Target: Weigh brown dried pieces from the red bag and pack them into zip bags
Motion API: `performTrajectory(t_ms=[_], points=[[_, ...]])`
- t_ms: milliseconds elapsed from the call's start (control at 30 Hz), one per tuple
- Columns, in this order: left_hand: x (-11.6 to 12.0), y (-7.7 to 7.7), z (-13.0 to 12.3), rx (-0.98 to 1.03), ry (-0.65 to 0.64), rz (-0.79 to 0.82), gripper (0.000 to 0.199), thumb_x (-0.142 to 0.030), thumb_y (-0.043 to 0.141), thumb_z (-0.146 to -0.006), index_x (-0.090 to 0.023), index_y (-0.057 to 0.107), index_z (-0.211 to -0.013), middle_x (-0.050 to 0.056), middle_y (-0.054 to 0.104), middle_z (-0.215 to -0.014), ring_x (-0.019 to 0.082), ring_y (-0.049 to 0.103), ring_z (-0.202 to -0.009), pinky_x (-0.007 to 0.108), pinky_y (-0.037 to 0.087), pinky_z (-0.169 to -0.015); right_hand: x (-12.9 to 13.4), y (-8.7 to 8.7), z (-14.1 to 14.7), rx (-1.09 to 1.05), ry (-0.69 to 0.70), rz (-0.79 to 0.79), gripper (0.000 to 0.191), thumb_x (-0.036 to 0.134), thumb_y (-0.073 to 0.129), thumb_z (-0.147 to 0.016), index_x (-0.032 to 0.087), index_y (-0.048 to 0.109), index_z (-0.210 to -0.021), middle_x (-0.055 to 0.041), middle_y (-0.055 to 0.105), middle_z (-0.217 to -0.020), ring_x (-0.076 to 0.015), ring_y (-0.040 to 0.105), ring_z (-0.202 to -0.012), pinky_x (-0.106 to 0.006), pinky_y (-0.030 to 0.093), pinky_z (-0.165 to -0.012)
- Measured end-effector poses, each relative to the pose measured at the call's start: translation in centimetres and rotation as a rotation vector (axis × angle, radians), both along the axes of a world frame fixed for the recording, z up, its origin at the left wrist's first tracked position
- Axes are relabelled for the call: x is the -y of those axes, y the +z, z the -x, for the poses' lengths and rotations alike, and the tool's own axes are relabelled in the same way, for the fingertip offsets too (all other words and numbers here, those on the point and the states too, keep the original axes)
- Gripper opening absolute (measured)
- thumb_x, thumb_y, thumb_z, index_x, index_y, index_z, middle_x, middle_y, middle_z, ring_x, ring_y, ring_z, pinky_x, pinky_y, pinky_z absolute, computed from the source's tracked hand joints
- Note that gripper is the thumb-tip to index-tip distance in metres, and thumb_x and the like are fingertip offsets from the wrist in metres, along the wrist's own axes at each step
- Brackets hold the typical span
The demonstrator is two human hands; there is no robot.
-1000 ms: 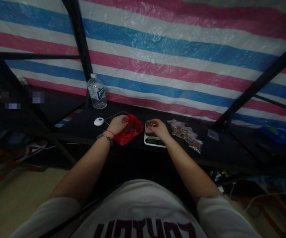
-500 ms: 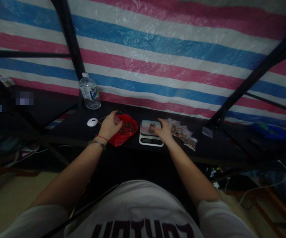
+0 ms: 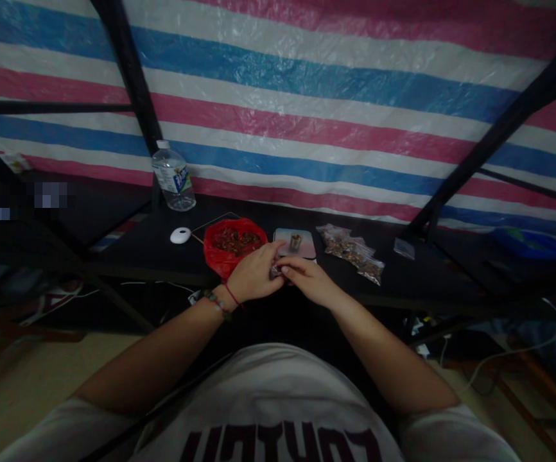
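In front of a scale (image 3: 309, 249), a small blurred item (image 3: 275, 269) is held in the curled left hand (image 3: 253, 274). It is met by the bent right hand (image 3: 314, 281), whose grip is unclear. Delicate two-handed handling seems called for.

Kind of place unclear, maybe a makeshift workspace: striped plastic sheeting (image 3: 307, 128) behind a black table (image 3: 196, 255).

Datum: white rectangular scale (image 3: 307, 247) | 9 o'clock: red rounded plastic bag (image 3: 219, 260) | 10 o'clock, farther: clear cylindrical plastic bottle (image 3: 174, 181) | 3 o'clock: clear flat plastic pouches (image 3: 350, 253)
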State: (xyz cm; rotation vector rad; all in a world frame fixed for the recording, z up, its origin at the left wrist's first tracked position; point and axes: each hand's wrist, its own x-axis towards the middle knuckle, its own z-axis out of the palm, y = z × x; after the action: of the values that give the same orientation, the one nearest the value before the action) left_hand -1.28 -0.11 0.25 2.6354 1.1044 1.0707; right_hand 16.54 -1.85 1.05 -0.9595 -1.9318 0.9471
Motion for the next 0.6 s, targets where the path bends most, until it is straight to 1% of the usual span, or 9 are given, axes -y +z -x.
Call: performTrajectory(t_ms=[100, 167, 267, 400, 500, 600], points=[[0.6, -0.5, -0.6, -0.020, -0.025, -0.016, 0.059, -0.021, 0.054, -0.076, -0.012, 0.039, -0.132, 0.015, 0.056, -0.123, 0.026, 0.057, -0.112, 0.039, 0.047, -0.097, 0.4, 0.5, 0.3, 0.046, -0.037, -0.048, 0.019, 0.023, 0.051, -0.088, 0.020, 0.065, -0.099, -0.0027, 0.067, -0.095, -0.0154, 0.060, -0.085, -0.029, 0.046, -0.079], [0.8, -0.6, -0.8, -0.040, -0.019, -0.014, 0.061, -0.021, 0.055, -0.076, -0.013, 0.038, -0.134, 0.015, 0.056, -0.123, 0.026, 0.057, -0.112, 0.040, 0.047, -0.097, 0.4, 0.6, 0.3, 0.137, -0.057, -0.064, 0.017, 0.020, 0.049, -0.087, 0.018, 0.066, -0.089, -0.0024, 0.067, -0.088, -0.0147, 0.059, -0.079, -0.027, 0.044, -0.074], [1.1, -0.6, -1.1, -0.096, -0.037, 0.003, 0.067, -0.021, 0.057, -0.074, -0.014, 0.036, -0.137, 0.014, 0.058, -0.119, 0.027, 0.058, -0.109, 0.040, 0.048, -0.094, -0.1, 0.3, 0.2, 0.255, -0.052, -0.009, 0.020, 0.013, 0.047, -0.083, 0.016, 0.065, -0.076, -0.0017, 0.065, -0.075, -0.0135, 0.057, -0.071, -0.025, 0.041, -0.067], [1.2, -0.4, -1.4, -0.162, -0.047, 0.032, 0.069, -0.026, 0.060, -0.076, -0.015, 0.035, -0.139, 0.012, 0.060, -0.117, 0.026, 0.060, -0.103, 0.039, 0.049, -0.090, -0.9, -0.1, -0.3, 0.293, -0.004, 0.083, 0.018, 0.005, 0.050, -0.074, 0.014, 0.066, -0.073, -0.0006, 0.064, -0.069, -0.0127, 0.055, -0.064, -0.023, 0.039, -0.061], [0.8, -0.2, -0.9, -0.187, -0.030, 0.054, 0.074, -0.034, 0.064, -0.077, -0.019, 0.033, -0.142, 0.012, 0.060, -0.120, 0.027, 0.061, -0.104, 0.040, 0.049, -0.089, -1.3, 0.4, -1.3, 0.331, -0.003, 0.083, 0.017, 0.005, 0.053, -0.068, 0.014, 0.067, -0.071, 0.0006, 0.063, -0.065, -0.0119, 0.053, -0.060, -0.022, 0.037, -0.058], [-0.3, 0.0, 0.1, -0.165, -0.047, 0.106, 0.076, -0.035, 0.066, -0.077, -0.021, 0.034, -0.143, 0.012, 0.061, -0.121, 0.028, 0.061, -0.105, 0.040, 0.048, -0.090, -1.6, 1.4, -2.9, 0.287, 0.023, 0.049, 0.022, 0.010, 0.053, -0.073, 0.015, 0.071, -0.084, 0.0008, 0.064, -0.070, -0.0119, 0.052, -0.062, -0.022, 0.038, -0.060]])
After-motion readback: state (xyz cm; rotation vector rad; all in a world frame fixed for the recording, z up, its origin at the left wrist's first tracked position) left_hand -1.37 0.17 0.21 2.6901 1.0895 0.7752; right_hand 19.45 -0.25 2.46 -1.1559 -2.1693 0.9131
